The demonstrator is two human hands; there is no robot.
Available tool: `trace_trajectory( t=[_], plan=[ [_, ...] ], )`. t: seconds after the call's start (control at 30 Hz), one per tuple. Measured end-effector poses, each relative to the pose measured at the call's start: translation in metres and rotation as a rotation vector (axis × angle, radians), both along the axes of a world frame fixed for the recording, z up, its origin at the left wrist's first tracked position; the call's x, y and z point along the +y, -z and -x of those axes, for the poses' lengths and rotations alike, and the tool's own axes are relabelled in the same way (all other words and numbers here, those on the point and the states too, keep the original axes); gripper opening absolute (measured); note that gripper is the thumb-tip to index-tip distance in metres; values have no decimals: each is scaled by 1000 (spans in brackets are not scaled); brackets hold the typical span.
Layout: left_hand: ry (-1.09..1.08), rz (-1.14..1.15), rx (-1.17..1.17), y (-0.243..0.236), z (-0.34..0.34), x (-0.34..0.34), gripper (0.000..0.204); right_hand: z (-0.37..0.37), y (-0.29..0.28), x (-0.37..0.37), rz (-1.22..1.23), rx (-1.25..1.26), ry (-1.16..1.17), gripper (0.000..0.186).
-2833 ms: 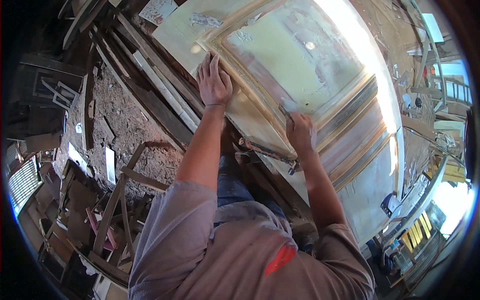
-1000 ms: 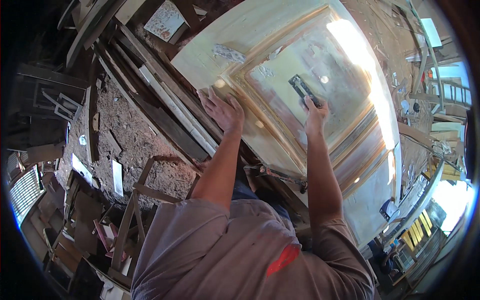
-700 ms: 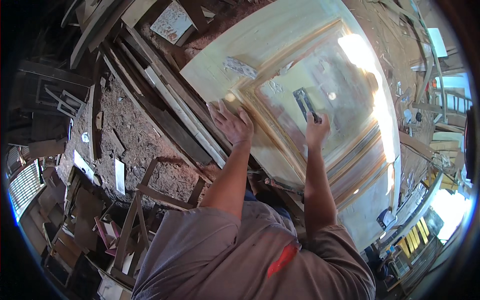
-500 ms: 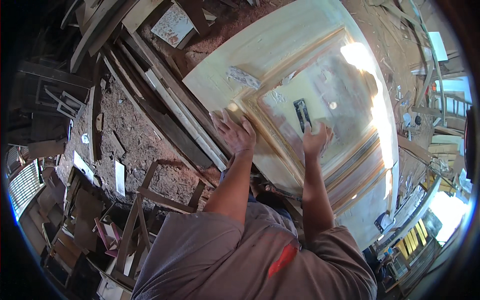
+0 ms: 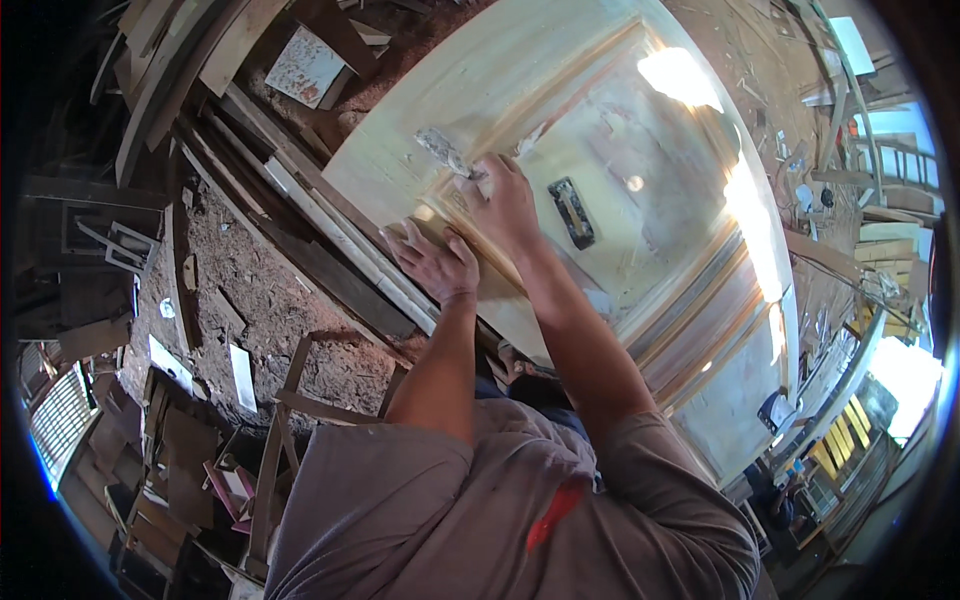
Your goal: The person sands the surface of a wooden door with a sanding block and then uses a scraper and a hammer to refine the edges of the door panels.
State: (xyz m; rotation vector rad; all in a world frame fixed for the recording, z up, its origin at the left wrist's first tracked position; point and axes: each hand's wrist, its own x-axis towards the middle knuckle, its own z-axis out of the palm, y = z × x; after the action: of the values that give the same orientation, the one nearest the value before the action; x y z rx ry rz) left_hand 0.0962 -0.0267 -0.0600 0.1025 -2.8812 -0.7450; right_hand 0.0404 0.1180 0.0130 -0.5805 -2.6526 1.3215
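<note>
Along the cream panelled board (image 5: 385, 165), a crusted grey-white strip (image 5: 437, 147) points forward-left from the nearer right hand (image 5: 505, 205), fingers seemingly pinching its end; the left hand (image 5: 437, 265) lies spread.

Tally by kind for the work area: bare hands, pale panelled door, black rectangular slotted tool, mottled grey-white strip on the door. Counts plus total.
Bare hands: 2 (left hand, right hand)
Pale panelled door: 1
Black rectangular slotted tool: 1
Mottled grey-white strip: 1
Total: 5
</note>
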Motion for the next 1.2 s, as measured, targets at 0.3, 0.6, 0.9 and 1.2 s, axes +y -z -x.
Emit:
trace_trajectory(
  t=[0.3,0.6,0.9,1.2],
  plan=[
    [-3,7,2,-1,0,14,74,-183,24,161,506,237,375,31],
    [-64,44,-10,7,-4,3,74,-160,-11,109,-368,-508,113,57],
    [-77,54,6,7,-3,2,75,-161,-19,141,-441,-355,250,53],
    [-57,117,50,5,-4,11,71,-223,16,213,-392,-197,440,54]
  ],
)
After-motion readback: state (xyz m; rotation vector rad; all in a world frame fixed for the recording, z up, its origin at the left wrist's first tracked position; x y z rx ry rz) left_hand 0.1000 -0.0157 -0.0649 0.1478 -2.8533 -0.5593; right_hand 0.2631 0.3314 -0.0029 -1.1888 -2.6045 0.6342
